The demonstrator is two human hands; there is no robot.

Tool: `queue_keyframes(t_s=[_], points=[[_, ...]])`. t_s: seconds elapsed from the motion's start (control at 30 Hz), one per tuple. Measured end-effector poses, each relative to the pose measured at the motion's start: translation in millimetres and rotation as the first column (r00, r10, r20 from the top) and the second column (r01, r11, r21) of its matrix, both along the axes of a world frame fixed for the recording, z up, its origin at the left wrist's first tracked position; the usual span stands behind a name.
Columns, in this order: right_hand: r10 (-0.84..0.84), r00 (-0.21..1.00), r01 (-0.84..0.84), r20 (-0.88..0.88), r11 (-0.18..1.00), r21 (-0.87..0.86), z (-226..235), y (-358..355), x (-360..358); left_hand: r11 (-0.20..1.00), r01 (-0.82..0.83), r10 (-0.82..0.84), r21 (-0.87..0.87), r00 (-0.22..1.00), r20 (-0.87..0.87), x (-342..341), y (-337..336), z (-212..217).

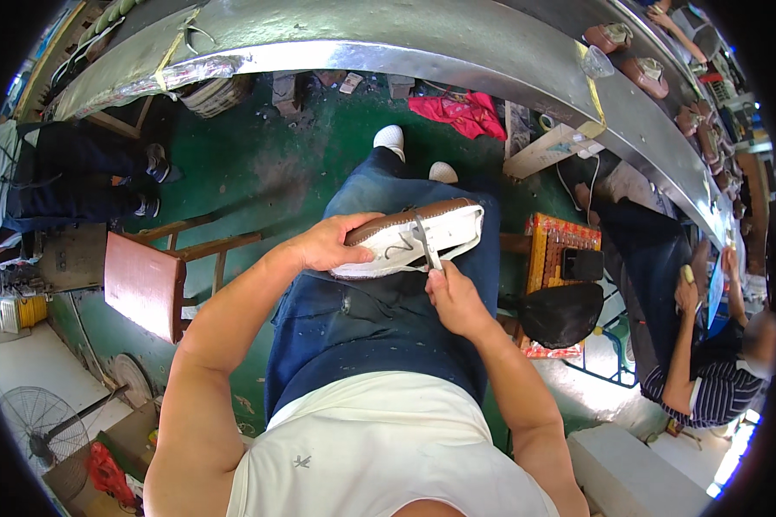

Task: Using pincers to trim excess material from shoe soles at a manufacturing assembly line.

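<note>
A brown shoe upper [379,227] with a white underside lies bottom up across my lap, its brown edge on the far side. My left hand [332,245] is closed on its left end, with the thumb on the white face. In my right hand [457,300] is the near end of a slim grey metal hand tool [426,241]. The tool's far end lies across the white underside and reaches the brown edge. Its exact kind is hard to make out. A dark handwritten mark shows on the white face.
A long metal-topped workbench [336,57] curves across the far side, with brown shoes [644,76] at its right. A brown stool [145,284] stands left; a black cushion [562,315] lies right. Co-workers [707,379] are at both sides. A fan [43,426] stands lower left.
</note>
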State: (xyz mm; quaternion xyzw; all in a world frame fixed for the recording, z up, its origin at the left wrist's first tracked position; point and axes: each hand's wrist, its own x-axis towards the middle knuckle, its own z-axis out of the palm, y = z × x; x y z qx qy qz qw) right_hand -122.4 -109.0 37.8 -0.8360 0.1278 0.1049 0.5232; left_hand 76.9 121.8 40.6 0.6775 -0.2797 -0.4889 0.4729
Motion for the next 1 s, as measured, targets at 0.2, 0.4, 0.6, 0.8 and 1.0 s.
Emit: queue_keyframes(t_s=[0.2,0.4,0.6,0.8,1.0], points=[[0.048,0.954,-0.013,0.296,0.993,-0.121,44,21,20,0.999,-0.002,0.000,0.042,0.999,0.051,-2,0,11],[0.213,0.969,-0.220,-0.123,0.974,-0.044,62,24,34,0.999,-0.005,0.003,0.037,0.999,0.046,-3,3,7],[0.144,0.981,-0.126,-0.133,0.983,0.134,50,4,12,0.994,0.108,-0.110,0.019,0.980,0.166,-4,10,27],[-0.228,0.962,0.263,-0.151,0.922,0.285,35,-42,-51,0.984,0.077,-0.144,0.160,0.873,0.466,-23,-11,79],[-0.397,0.888,0.460,-0.234,0.791,0.403,26,-69,-94,0.915,-0.088,0.235,-0.393,0.910,0.342,-26,-62,146]])
